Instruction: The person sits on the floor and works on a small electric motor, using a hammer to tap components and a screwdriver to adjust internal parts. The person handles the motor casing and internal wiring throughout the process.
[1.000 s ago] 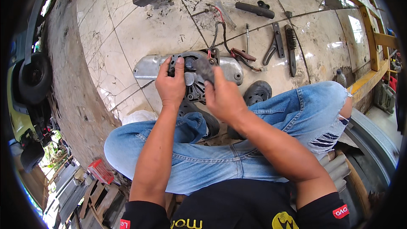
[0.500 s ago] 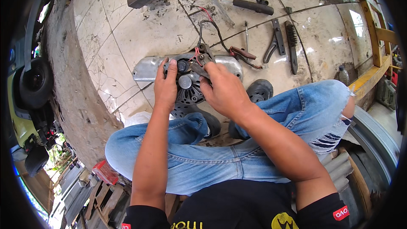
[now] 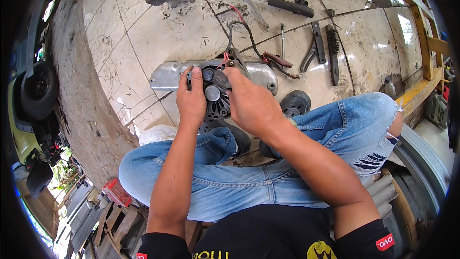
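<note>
Between my knees is an alternator (image 3: 218, 109) with a dark slotted housing and a round silver cap. My left hand (image 3: 191, 100) grips its left side, the thumb along the rim. My right hand (image 3: 256, 105) is closed, thumb and forefinger around a dark grey blocky part (image 3: 221, 80) against the alternator's upper right. Its fingertips are partly hidden, as is how the part meets the housing. Red wires (image 3: 225, 59) rise just beyond, joined to a dark wire harness (image 3: 249, 33). Under and behind the alternator lies a long silver metal cover (image 3: 165, 76).
On the tiled floor beyond my right hand lie brown-handled pliers (image 3: 279, 61), a thin metal tool (image 3: 282, 38), a black lever tool (image 3: 314, 48), a wire brush (image 3: 333, 55) and a black-handled tool (image 3: 291, 6). A yellow frame (image 3: 417, 91) borders the right; a plastic bottle (image 3: 389, 86) stands beside it.
My right hand has shifted slightly left and turned inward over the dark grey part, and its fingers have moved. My left hand keeps its grip on the alternator.
</note>
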A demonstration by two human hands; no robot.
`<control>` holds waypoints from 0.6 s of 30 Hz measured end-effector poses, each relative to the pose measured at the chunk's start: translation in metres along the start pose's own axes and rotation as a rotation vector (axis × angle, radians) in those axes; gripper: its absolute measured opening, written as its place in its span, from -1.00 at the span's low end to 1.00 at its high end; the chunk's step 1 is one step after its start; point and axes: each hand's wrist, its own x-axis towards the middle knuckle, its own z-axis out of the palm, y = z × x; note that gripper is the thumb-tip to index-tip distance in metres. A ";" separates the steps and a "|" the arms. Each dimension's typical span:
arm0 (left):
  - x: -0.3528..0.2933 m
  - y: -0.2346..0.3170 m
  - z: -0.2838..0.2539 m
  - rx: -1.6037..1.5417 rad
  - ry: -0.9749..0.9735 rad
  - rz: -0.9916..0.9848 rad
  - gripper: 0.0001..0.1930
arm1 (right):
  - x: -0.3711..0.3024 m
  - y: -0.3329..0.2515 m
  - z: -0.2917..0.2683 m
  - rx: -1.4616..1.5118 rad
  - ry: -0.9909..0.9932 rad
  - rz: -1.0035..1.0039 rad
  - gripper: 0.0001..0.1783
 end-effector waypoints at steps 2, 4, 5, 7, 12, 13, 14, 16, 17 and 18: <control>0.001 -0.002 0.000 -0.009 0.007 -0.001 -0.42 | 0.000 -0.001 -0.001 -0.010 -0.015 -0.009 -0.50; 0.000 -0.003 0.001 -0.007 0.016 -0.002 -0.42 | 0.000 0.000 0.000 -0.007 -0.018 -0.018 -0.50; -0.001 -0.003 0.001 0.013 0.023 -0.001 -0.42 | 0.000 0.002 0.002 0.002 -0.012 -0.023 -0.50; -0.001 -0.002 0.002 0.053 0.039 0.008 -0.42 | 0.000 0.003 0.004 -0.005 -0.033 -0.017 -0.53; -0.003 0.000 0.002 0.061 0.044 0.014 -0.42 | 0.001 -0.004 0.002 -0.046 -0.045 0.054 -0.58; -0.003 0.000 0.002 0.061 0.045 0.011 -0.42 | 0.001 -0.003 0.002 -0.037 -0.037 0.029 -0.57; -0.003 0.001 0.001 0.057 0.035 0.018 -0.42 | 0.000 -0.002 0.003 -0.028 -0.030 0.005 -0.57; -0.001 0.004 0.000 0.049 0.016 0.028 -0.43 | 0.000 -0.001 0.003 -0.031 -0.040 -0.012 -0.58; -0.003 0.004 0.000 0.067 0.027 0.022 -0.43 | 0.000 -0.001 0.002 -0.043 -0.058 -0.005 -0.58; -0.005 0.003 0.001 0.084 0.039 0.016 -0.43 | 0.000 -0.001 0.001 -0.056 -0.076 0.002 -0.58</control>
